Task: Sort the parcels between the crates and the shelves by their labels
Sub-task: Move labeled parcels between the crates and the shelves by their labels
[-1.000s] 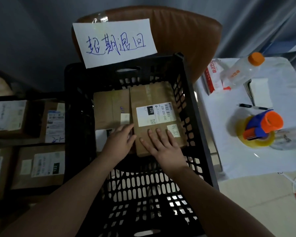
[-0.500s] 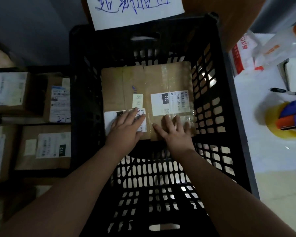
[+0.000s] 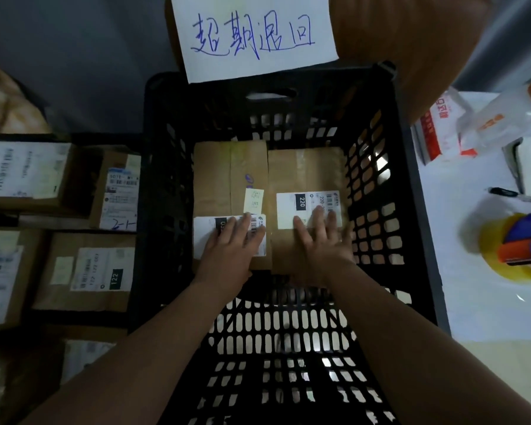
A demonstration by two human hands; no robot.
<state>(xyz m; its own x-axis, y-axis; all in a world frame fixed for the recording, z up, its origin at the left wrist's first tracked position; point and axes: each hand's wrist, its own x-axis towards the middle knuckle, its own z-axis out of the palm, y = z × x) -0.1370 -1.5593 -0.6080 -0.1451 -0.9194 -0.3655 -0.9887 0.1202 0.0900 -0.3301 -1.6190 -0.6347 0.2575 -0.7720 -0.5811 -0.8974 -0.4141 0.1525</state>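
Two brown cardboard parcels lie side by side on the floor of a black slatted crate (image 3: 166, 185). The left parcel (image 3: 224, 176) has a white label and a small yellow note. The right parcel (image 3: 307, 170) carries a white label marked 220. My left hand (image 3: 233, 246) lies flat, fingers straight, on the left parcel's label. My right hand (image 3: 322, 240) presses flat on the right parcel, fingers spread over its label. A white paper sign (image 3: 252, 32) with blue handwriting hangs above the crate's far wall.
Several labelled cardboard parcels fill the left side, among them one marked 122 (image 3: 86, 271). On the white table (image 3: 472, 302) to the right are a yellow tape dispenser (image 3: 515, 246), a pen (image 3: 515, 193), a plastic bottle (image 3: 509, 118) and a red-and-white packet (image 3: 439, 127). A brown chair back (image 3: 411, 41) stands behind the crate.
The right parcel has settled flat beside the left one in the crate. Both hands slid forward onto the labels, and the camera has leaned in closer.
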